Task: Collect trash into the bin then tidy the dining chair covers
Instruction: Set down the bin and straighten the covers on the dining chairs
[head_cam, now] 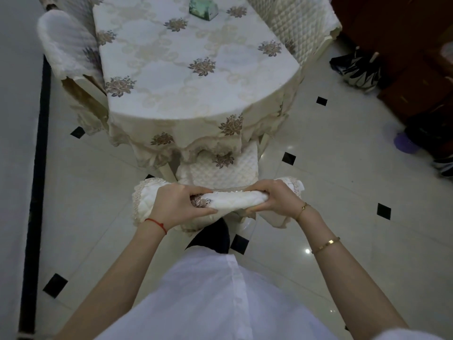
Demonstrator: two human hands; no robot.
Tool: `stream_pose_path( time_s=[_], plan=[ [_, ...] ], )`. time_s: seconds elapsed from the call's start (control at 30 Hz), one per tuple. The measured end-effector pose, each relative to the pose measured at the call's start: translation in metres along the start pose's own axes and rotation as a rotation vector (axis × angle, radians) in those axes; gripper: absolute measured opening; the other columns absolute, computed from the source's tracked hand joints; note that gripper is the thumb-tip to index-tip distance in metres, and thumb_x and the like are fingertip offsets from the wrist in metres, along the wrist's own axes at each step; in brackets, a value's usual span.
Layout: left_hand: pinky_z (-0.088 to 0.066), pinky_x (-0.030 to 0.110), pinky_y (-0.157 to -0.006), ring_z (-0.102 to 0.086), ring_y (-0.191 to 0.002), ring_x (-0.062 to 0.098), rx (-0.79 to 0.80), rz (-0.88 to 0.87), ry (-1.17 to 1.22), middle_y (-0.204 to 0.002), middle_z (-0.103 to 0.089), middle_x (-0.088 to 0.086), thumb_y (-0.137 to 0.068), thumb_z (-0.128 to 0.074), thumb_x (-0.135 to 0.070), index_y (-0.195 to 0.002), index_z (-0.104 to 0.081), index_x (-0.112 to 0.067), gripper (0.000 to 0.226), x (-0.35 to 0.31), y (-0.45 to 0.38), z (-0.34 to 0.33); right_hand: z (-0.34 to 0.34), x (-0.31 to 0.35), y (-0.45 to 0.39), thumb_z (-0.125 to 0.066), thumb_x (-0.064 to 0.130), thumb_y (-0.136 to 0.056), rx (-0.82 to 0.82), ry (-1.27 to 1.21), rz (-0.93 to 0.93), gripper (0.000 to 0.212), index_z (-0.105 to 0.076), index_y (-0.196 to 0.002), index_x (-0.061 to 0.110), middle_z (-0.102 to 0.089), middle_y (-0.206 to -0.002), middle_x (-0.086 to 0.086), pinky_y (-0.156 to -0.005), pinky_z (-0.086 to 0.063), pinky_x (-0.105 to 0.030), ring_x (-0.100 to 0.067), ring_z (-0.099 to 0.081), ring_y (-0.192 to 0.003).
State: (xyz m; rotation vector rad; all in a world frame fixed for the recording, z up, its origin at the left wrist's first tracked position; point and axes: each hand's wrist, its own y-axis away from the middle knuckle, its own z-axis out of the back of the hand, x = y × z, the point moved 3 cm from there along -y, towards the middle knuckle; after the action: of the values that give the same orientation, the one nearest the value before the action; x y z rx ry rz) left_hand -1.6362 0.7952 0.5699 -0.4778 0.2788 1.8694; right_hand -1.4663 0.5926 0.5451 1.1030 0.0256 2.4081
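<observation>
A cream quilted chair cover (pixel 235 200) with lace trim and a brown flower pattern lies bunched over the top of the near dining chair's backrest. My left hand (pixel 176 204) grips its left part and my right hand (pixel 272 198) grips its right part, both closed around the fabric. The chair's quilted seat cushion (pixel 220 171) shows just beyond, tucked under the table's edge. No bin or trash is in view.
The dining table (pixel 196 69) wears a cream flowered cloth, with a green box (pixel 203 7) at its far end. Covered chairs stand at the left (pixel 68 45) and far right (pixel 296 25). Shoes (pixel 358 69) and dark wooden furniture (pixel 404 45) line the right side.
</observation>
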Motion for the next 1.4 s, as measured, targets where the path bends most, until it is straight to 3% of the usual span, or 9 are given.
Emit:
stream_pose_path(
  time_s=[0.1,0.23,0.37,0.47,0.67,0.8,1.0,1.17,1.4],
  plan=[
    [-0.036,0.016,-0.05,-0.054,-0.059,-0.002,0.035,0.013,-0.004,-0.064,-0.064,-0.022,-0.057,-0.054,-0.086,-0.101,-0.071,-0.048,0.06,-0.004,-0.019,-0.005,0.018,-0.013,-0.012,-0.084,0.046,-0.064,0.017,0.009,-0.009,0.054,-0.069,-0.112,0.028,-0.07,-0.107,0.015,-0.092,-0.049,-0.026,0.0,-0.06,-0.101],
    [-0.035,0.011,-0.053,-0.048,-0.06,-0.01,0.066,0.013,0.027,-0.07,-0.062,-0.028,-0.058,-0.057,-0.083,-0.104,-0.069,-0.048,0.059,-0.01,-0.03,-0.014,0.028,-0.026,-0.015,-0.082,0.051,-0.063,0.011,0.016,0.018,0.053,-0.07,-0.11,0.031,-0.07,-0.105,0.018,-0.089,-0.05,-0.023,0.002,-0.06,-0.101],
    [-0.051,0.02,-0.076,-0.062,-0.096,-0.004,0.124,-0.023,0.099,-0.11,-0.068,-0.026,-0.063,-0.061,-0.077,-0.115,-0.064,-0.049,0.059,0.002,-0.026,-0.021,0.026,-0.03,-0.016,-0.082,0.051,-0.064,-0.031,0.02,0.092,0.048,-0.071,-0.107,0.032,-0.071,-0.101,0.019,-0.087,-0.045,-0.016,0.003,-0.06,-0.097],
    [-0.051,0.023,-0.083,-0.062,-0.105,0.002,0.133,-0.031,0.106,-0.116,-0.067,-0.021,-0.066,-0.061,-0.07,-0.118,-0.063,-0.045,0.058,0.011,-0.025,-0.022,0.024,-0.033,-0.017,-0.079,0.054,-0.066,-0.032,0.015,0.144,0.049,-0.07,-0.108,0.031,-0.07,-0.103,0.019,-0.089,-0.046,-0.02,0.003,-0.061,-0.098],
    [-0.044,0.013,-0.074,-0.066,-0.096,0.0,0.088,-0.004,0.064,-0.104,-0.071,-0.024,-0.062,-0.064,-0.066,-0.109,-0.069,-0.045,0.051,0.015,-0.028,-0.025,0.025,-0.033,-0.017,-0.075,0.057,-0.069,-0.05,0.051,0.22,0.049,-0.068,-0.108,0.027,-0.07,-0.104,0.017,-0.09,-0.041,-0.017,0.001,-0.058,-0.098],
    [-0.044,0.014,-0.067,-0.068,-0.086,0.002,0.07,0.025,0.047,-0.095,-0.072,-0.023,-0.061,-0.064,-0.067,-0.104,-0.071,-0.046,0.049,0.016,-0.028,-0.025,0.023,-0.032,-0.011,-0.063,0.065,-0.076,-0.119,0.106,0.254,0.053,-0.067,-0.109,0.025,-0.069,-0.104,0.012,-0.09,-0.036,-0.012,-0.003,-0.059,-0.099],
    [-0.031,0.007,-0.056,-0.065,-0.068,0.003,0.012,0.059,0.019,-0.083,-0.073,-0.02,-0.059,-0.061,-0.069,-0.101,-0.071,-0.049,0.048,0.003,-0.02,-0.025,0.018,-0.036,-0.005,-0.068,0.057,-0.078,-0.166,0.121,0.282,0.044,-0.069,-0.105,0.023,-0.07,-0.101,0.01,-0.089,-0.039,-0.018,-0.005,-0.06,-0.095],
    [-0.051,0.025,-0.055,-0.07,-0.071,0.009,-0.06,0.074,0.024,-0.083,-0.075,-0.015,-0.06,-0.06,-0.071,-0.101,-0.073,-0.045,0.05,-0.016,0.002,-0.036,0.022,-0.043,0.006,-0.071,0.056,-0.076,-0.123,0.094,0.329,0.042,-0.07,-0.104,0.025,-0.071,-0.097,0.011,-0.086,-0.037,-0.014,-0.003,-0.06,-0.091],
    [-0.048,0.027,-0.052,-0.068,-0.064,0.014,-0.098,0.139,-0.023,-0.073,-0.074,-0.01,-0.06,-0.056,-0.074,-0.1,-0.074,-0.043,0.054,-0.026,0.008,-0.041,0.03,-0.043,0.005,-0.071,0.057,-0.073,-0.105,0.111,0.351,0.044,-0.07,-0.105,0.026,-0.071,-0.099,0.011,-0.086,-0.033,-0.009,-0.004,-0.06,-0.092]
  ],
)
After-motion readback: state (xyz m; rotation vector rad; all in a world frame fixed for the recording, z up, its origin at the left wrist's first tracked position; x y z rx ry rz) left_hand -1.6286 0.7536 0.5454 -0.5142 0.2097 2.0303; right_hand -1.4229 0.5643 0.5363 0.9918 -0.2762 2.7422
